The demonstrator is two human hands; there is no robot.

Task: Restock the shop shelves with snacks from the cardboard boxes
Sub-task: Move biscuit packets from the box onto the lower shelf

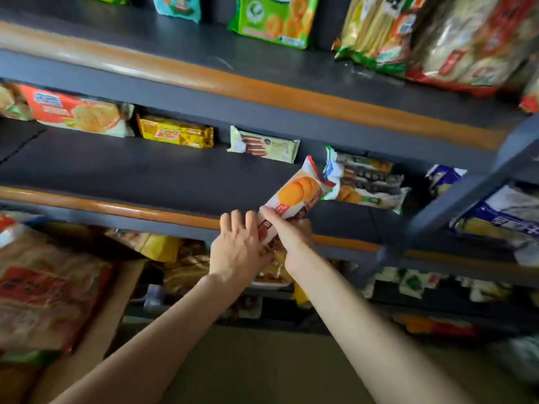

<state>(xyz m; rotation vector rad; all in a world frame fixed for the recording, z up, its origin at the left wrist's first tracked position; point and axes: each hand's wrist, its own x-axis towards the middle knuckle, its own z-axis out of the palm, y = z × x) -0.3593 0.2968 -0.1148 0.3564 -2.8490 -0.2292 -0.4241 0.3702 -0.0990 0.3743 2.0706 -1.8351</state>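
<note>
Nearest, at the lower left, an open cardboard box [96, 325] sits close by the person's left arm with large red-and-orange snack bags [43, 287] lying in it, within easy reach of the shelves it feeds.

Above it, both hands meet on one long biscuit packet [297, 193]. The right hand [291, 237] has its grip pinching the packet's near end, index finger laid along the top edge, most likely to steer it. The left hand [242, 246] lies flat against the packet's left side with fingers spread, not curled round it; it seems to be steadying and pushing. The packet is tilted, its far end raised over the orange front lip [131, 212] of the middle shelf [145, 173], so it clears the lip on the way in.

Its far tip points at the stack of similar packets [367, 182] at the shelf's back right, just beside it, so it probably belongs there. Further left along the back stand a pale wafer packet [264, 144], a yellow packet [175, 131] and a red cracker bag [78, 112], with bare dark board in front.

Farthest, the upper shelf [204, 48] carries a green cracker bag [274, 18].
</note>
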